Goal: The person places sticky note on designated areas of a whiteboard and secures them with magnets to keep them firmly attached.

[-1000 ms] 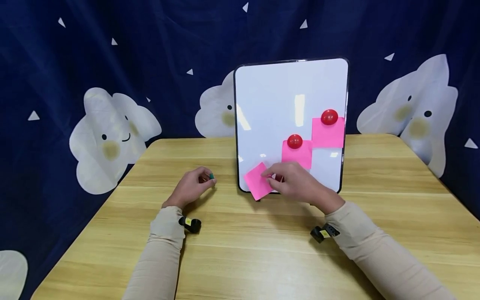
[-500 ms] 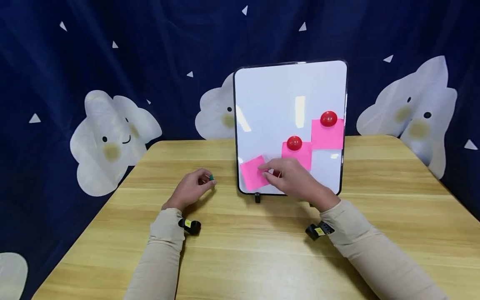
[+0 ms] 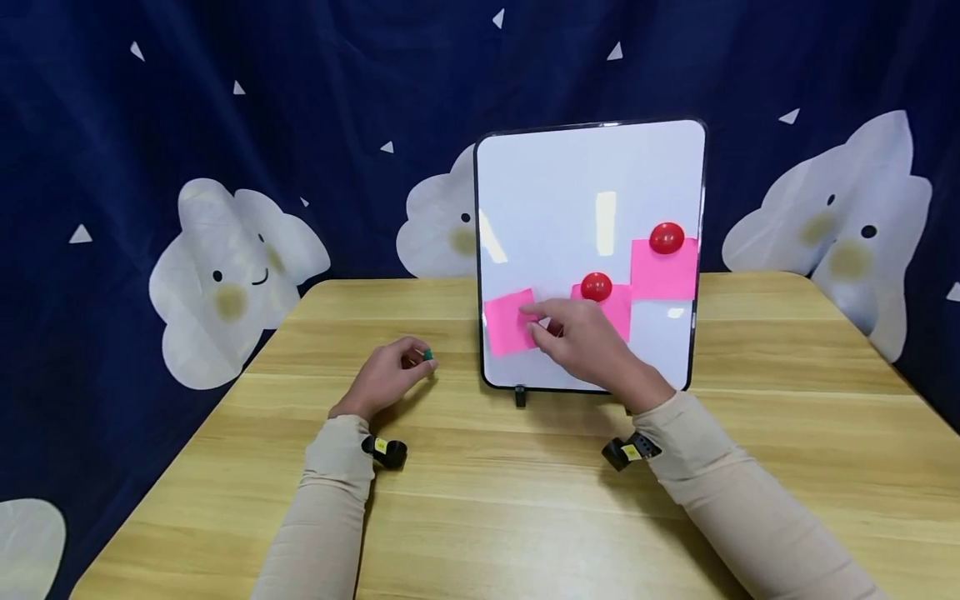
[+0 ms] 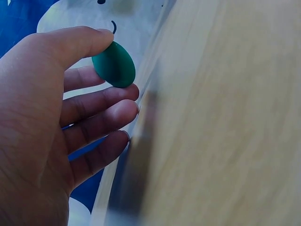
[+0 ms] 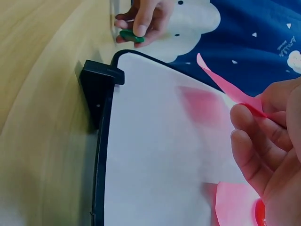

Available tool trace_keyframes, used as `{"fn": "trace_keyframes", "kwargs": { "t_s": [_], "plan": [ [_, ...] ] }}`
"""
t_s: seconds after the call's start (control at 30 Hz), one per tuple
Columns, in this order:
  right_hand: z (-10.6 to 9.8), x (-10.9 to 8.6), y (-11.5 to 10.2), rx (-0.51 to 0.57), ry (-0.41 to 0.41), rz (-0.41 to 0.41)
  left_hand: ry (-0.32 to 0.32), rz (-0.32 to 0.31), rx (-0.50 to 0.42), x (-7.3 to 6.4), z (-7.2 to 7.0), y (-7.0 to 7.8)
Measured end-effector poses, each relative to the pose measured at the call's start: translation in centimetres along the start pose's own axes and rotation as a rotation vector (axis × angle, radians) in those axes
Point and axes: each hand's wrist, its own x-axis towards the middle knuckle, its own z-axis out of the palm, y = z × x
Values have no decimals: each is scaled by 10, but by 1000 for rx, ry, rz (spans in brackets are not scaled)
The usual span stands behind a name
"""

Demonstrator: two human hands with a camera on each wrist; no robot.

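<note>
My right hand [image 3: 585,337] pinches a pink sticky note [image 3: 510,323] by its right edge, in front of the lower left of a whiteboard [image 3: 547,208]. In the right wrist view the held note [image 5: 225,85] stands off the board, its reflection below it. Two more pink notes, a lower one [image 3: 617,310] and a higher one [image 3: 663,273], lie on the board, each under a round red magnet, the lower magnet [image 3: 596,287] and the upper magnet [image 3: 667,238]. My left hand [image 3: 382,377], left of the board above the table, holds a round green magnet [image 4: 114,65] between thumb and fingers.
The whiteboard stands upright on small black feet, one foot [image 3: 521,397] at its lower left. Beneath it is a wooden table [image 3: 480,517]. Behind hangs a dark blue curtain [image 3: 315,75] with white clouds.
My right hand has lifted the pink note up the board and turned it from a steep tilt to nearly straight. The left hand keeps its place with the green magnet.
</note>
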Motion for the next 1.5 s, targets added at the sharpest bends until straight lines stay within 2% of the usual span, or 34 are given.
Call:
{"fn": "trace_keyframes", "kwargs": {
  "t_s": [0.37,1.1,1.5],
  "plan": [
    [0,4,5,-17,44,11,-4,4,3,1,1,1],
    [2,15,6,-45,62,54,6,0,-16,2,2,-1],
    [1,22,2,-27,23,139,81,62,-27,3,1,10]
  ]
}}
